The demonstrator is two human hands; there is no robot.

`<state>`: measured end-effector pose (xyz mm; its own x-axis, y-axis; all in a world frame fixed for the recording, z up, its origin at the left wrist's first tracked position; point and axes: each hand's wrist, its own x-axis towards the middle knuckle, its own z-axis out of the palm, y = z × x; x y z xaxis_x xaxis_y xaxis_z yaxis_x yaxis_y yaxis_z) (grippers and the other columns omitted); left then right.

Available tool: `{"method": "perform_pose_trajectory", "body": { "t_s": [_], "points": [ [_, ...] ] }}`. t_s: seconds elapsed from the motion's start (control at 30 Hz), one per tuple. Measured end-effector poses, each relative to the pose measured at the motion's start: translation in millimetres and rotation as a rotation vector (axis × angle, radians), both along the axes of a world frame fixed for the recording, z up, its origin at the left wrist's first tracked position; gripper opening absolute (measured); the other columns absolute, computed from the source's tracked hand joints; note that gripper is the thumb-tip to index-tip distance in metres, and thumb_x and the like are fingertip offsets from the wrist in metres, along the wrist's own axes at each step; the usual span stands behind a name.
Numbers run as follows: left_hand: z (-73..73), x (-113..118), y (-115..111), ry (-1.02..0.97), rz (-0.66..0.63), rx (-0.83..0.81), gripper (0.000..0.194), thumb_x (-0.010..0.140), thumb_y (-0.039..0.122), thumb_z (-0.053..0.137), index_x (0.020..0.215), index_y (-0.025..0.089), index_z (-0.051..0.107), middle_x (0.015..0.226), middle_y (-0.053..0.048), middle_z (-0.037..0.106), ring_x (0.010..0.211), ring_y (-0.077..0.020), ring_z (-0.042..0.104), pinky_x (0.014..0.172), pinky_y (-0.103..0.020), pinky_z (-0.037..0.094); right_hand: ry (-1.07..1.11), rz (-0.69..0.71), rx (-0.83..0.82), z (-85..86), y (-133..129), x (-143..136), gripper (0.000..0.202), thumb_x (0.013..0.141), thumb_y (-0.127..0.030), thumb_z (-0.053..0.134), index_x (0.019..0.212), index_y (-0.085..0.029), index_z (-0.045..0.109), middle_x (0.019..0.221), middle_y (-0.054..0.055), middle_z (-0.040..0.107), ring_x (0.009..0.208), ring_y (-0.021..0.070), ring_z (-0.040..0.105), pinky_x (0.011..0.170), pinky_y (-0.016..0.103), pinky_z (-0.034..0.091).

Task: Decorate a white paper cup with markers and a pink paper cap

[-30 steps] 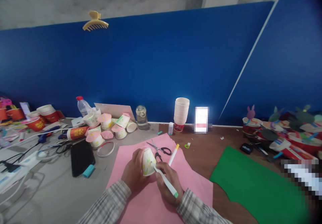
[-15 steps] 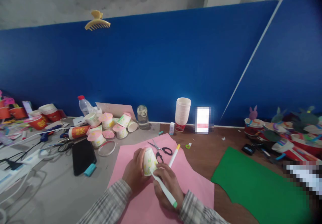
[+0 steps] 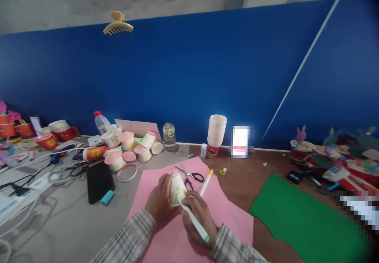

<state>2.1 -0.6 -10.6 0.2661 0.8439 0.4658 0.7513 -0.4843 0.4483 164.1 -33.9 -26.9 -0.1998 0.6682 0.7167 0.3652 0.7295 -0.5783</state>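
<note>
My left hand [image 3: 161, 198] is wrapped around the side of a white paper cup [image 3: 178, 190] with green and yellow marks, tilted over a pink sheet [image 3: 166, 237]. In my right hand [image 3: 199, 215] is a white marker [image 3: 195, 223] with a green end, its tip at the cup's wall. Whether the tip touches the cup I cannot quite tell. Just beyond my hands, black-handled scissors [image 3: 192, 175] lie spread on the pink sheet. Beside them rests a second white marker [image 3: 206, 183] with a yellow end.
Decorated paper cups [image 3: 143, 152] cluster at the back left, near a glass jar [image 3: 169, 137]. A cup stack [image 3: 217, 133] and a small white bottle [image 3: 203, 151] stand at the back. Left are a black phone [image 3: 100, 182] and a teal cap [image 3: 107, 197]; right, a green sheet [image 3: 302, 215].
The whole view has shifted slightly, so things appear a little further right. Both hands keep their hold on the cup and the marker, with the marker's tip still at the cup's wall.
</note>
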Motion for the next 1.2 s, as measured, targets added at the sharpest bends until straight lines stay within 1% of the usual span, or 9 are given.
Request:
{"method": "perform_pose_trajectory", "body": {
  "t_s": [0.17, 0.33, 0.53, 0.77, 0.87, 1.0, 1.1, 1.2],
  "points": [
    [-2.4, -0.6, 1.7, 0.012, 0.006, 0.017, 0.087, 0.053, 0.033, 0.071, 0.125, 0.019, 0.024, 0.113, -0.013, 0.045, 0.097, -0.0318, 0.054, 0.071, -0.042, 0.055, 0.018, 0.01, 0.002, -1.4, 1.7, 0.2, 0.024, 0.07, -0.012, 0.057, 0.09, -0.025, 0.058, 0.073, 0.001, 0.063, 0.079, 0.0253, 0.062, 0.068, 0.036, 0.055],
    [-4.5, -1.6, 1.8, 0.028, -0.01, 0.027, 0.087, 0.054, 0.033, 0.07, 0.126, 0.02, 0.022, 0.114, -0.013, 0.045, 0.097, -0.031, 0.053, 0.074, -0.043, 0.054, 0.006, 0.019, 0.0, -0.3, 2.3, -0.2, 0.024, 0.072, -0.012, 0.056, 0.091, -0.027, 0.056, 0.073, 0.001, 0.061, 0.074, 0.0251, 0.06, 0.066, 0.038, 0.054],
    [-3.2, -1.3, 1.5, 0.024, -0.003, 0.008, 0.089, 0.052, 0.035, 0.073, 0.125, 0.019, 0.024, 0.114, -0.013, 0.045, 0.099, -0.0309, 0.053, 0.075, -0.042, 0.054, 0.02, 0.012, 0.033, 0.3, 3.5, 0.5, 0.025, 0.069, -0.009, 0.057, 0.089, -0.024, 0.057, 0.073, 0.002, 0.063, 0.077, 0.0249, 0.062, 0.067, 0.035, 0.055],
    [-5.6, -2.9, 1.9, 0.009, 0.003, -0.016, 0.09, 0.051, 0.031, 0.072, 0.126, 0.022, 0.022, 0.117, -0.012, 0.043, 0.098, -0.0325, 0.053, 0.073, -0.043, 0.054, 0.032, -0.02, 0.007, -3.1, 2.7, 0.1, 0.023, 0.068, -0.006, 0.057, 0.083, -0.024, 0.058, 0.072, 0.001, 0.062, 0.08, 0.0258, 0.062, 0.065, 0.034, 0.055],
    [-3.4, -2.3, 0.8, 0.011, 0.011, -0.014, 0.092, 0.05, 0.031, 0.074, 0.125, 0.021, 0.023, 0.115, -0.013, 0.043, 0.098, -0.032, 0.053, 0.073, -0.042, 0.054, 0.023, -0.017, 0.009, -2.6, 2.2, -0.1, 0.022, 0.068, -0.007, 0.057, 0.084, -0.023, 0.057, 0.072, 0.001, 0.062, 0.08, 0.0252, 0.062, 0.066, 0.034, 0.055],
    [0.1, -0.5, 0.2, 0.017, -0.002, -0.012, 0.088, 0.053, 0.034, 0.072, 0.125, 0.02, 0.023, 0.114, -0.013, 0.044, 0.098, -0.0314, 0.054, 0.075, -0.043, 0.054, 0.006, 0.009, 0.032, -0.9, 3.0, 0.4, 0.022, 0.07, -0.009, 0.057, 0.087, -0.022, 0.056, 0.072, 0.001, 0.062, 0.078, 0.0242, 0.062, 0.068, 0.034, 0.055],
    [0.1, 0.2, 0.6, 0.018, 0.0, -0.001, 0.086, 0.054, 0.034, 0.071, 0.125, 0.02, 0.024, 0.113, -0.012, 0.045, 0.098, -0.0312, 0.053, 0.076, -0.044, 0.053, -0.018, 0.005, 0.037, -0.6, 4.4, 0.4, 0.021, 0.07, -0.01, 0.058, 0.088, -0.021, 0.057, 0.075, 0.003, 0.062, 0.079, 0.0246, 0.06, 0.066, 0.033, 0.054],
    [-1.8, 0.0, 1.4, 0.022, -0.003, 0.014, 0.087, 0.054, 0.034, 0.071, 0.125, 0.02, 0.024, 0.114, -0.012, 0.045, 0.099, -0.0311, 0.052, 0.077, -0.043, 0.053, -0.013, 0.0, 0.035, -0.4, 5.4, -0.2, 0.02, 0.07, -0.009, 0.059, 0.086, -0.021, 0.058, 0.074, 0.003, 0.061, 0.076, 0.0237, 0.059, 0.066, 0.033, 0.054]
  ]
}}
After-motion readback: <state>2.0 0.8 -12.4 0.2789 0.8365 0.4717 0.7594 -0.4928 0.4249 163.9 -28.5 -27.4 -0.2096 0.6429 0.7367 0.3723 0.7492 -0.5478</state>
